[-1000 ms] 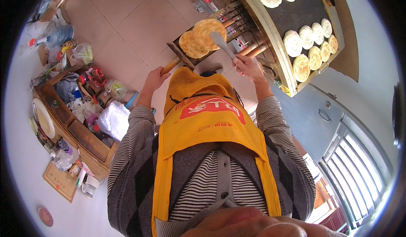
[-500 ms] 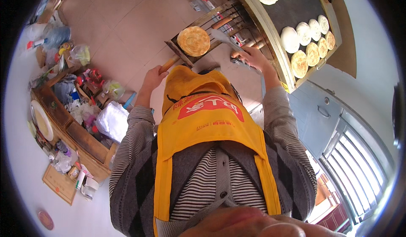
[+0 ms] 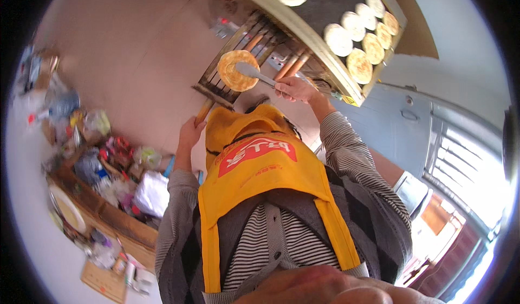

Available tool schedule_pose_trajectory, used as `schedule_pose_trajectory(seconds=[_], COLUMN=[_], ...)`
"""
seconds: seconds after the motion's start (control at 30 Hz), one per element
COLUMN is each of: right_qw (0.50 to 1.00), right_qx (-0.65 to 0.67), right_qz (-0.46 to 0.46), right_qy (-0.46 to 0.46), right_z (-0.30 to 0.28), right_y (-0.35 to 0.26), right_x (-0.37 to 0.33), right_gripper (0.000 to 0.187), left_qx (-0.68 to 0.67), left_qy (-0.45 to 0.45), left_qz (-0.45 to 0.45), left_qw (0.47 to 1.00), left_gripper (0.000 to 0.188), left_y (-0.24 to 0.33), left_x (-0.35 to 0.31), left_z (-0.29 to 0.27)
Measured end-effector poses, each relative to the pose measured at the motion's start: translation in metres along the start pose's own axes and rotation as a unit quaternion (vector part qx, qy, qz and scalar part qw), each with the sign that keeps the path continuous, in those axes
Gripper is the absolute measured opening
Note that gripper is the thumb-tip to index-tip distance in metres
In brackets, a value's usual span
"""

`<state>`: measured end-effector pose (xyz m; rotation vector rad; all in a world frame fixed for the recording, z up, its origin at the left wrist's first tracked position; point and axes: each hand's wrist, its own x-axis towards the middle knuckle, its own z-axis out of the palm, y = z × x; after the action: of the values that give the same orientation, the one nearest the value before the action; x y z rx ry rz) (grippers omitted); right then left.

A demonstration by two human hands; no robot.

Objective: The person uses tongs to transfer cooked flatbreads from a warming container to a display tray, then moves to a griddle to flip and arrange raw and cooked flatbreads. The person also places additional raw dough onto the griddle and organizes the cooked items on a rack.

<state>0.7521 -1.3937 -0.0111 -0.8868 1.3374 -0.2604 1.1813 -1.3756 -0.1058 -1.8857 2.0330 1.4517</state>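
Note:
My left hand (image 3: pixel 191 130) is closed around the wooden handle (image 3: pixel 204 110) of a barred metal rack (image 3: pixel 208 78), pulled out in front of me. A round, golden-brown flatbread (image 3: pixel 227 71) is at the rack's near end. In my right hand (image 3: pixel 295 89) are metal tongs (image 3: pixel 262 77), their flat, rounded upper end lying over the right half of the bread. Whether a lower jaw grips beneath it is hidden.
At upper right stands a griddle (image 3: pixel 325 11) with pale dough rounds (image 3: pixel 339 39) and browned flatbreads (image 3: pixel 359 65) on it. More wooden handles (image 3: pixel 292 65) stick out below. Bags and bottles crowd a wooden cabinet (image 3: pixel 103 206) at left.
My right hand has brought the tongs' end from beside the flatbread to over it. My left hand keeps its hold on the handle. The whole view has shifted and turned slightly.

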Motion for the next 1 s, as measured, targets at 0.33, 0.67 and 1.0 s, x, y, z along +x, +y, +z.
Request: schedule_pose_trajectory(seconds=[0.33,0.67,1.0], right_qw=[0.947,0.777,0.653], right_qx=[0.177,0.399,0.502], right_qz=[-0.133,-0.123,-0.084], right_qy=[0.235,0.47,0.561], right_z=[0.041,0.154,0.217], right_y=[0.078,0.184,0.33], right_x=[-0.153,-0.3,-0.407], right_gripper=[0.038,0.037,0.036], left_qx=[-0.024,-0.217,-0.05], left_qy=[-0.02,-0.079,-0.107], left_qz=[0.055,0.044,-0.107], left_qw=[0.998,0.972,0.987], left_gripper=[0.055,0.038,0.036], left_y=[0.112,0.199,0.12], left_x=[0.127,0.243,0.191], left_z=[0.025,0.045,0.13])
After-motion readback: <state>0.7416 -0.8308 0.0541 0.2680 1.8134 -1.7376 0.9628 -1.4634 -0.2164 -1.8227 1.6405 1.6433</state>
